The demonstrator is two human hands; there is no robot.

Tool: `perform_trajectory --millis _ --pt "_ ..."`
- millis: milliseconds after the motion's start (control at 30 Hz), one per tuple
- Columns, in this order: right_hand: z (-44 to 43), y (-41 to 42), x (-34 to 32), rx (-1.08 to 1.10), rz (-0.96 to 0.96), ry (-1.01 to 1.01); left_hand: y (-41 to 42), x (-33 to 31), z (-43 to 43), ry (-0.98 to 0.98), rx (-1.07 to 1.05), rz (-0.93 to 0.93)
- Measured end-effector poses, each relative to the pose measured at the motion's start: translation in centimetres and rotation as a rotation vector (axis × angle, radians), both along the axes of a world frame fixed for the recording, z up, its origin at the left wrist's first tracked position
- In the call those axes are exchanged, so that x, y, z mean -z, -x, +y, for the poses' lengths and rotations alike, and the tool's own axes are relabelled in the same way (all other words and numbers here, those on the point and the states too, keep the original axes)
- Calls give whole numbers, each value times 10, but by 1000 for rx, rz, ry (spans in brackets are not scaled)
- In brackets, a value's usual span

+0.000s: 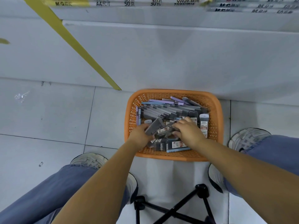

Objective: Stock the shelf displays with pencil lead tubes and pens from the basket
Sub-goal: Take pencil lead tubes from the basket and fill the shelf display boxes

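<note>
My left hand (140,134) and right hand (188,131) are both down in the orange basket (174,92), fingers curled round a small clutch of pencil lead tubes (162,130) held between them. The left grips a grey one by its end and the right closes over clear ones from above. My knuckles hide how many I have hold of. Under my hands lie more tubes in a loose heap, with purple and blue pens (177,101) along the far and left walls and one blue pen at the near edge. A labelled tube (204,126) stands against the right wall, and I can read "0.5" and "100" on it. The other labels are too blurred to make out. The basket sits on the tiled floor (48,120), against the white base of the shelf (161,54), which a yellow strip (77,46) crosses at a slant. At the top edge, stacked packs (129,2) are cut off, showing "M&G", "A4", "50", "30" and "9mm". Black crossed legs (174,212) show between my knees.
</note>
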State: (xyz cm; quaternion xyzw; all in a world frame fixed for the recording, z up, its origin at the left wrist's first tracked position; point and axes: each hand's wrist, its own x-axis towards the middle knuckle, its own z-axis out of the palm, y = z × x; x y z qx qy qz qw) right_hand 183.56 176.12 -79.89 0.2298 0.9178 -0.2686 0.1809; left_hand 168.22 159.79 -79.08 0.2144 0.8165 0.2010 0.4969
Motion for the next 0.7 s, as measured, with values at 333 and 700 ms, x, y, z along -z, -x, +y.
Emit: perform_trajectory --millis 333,700 --pt "3 -2 -47 712 10 687 -2 -45 -11 -108 -295 -221" --pt "1 10 -154 699 401 869 -14 -144 -13 -464 -447 -567"
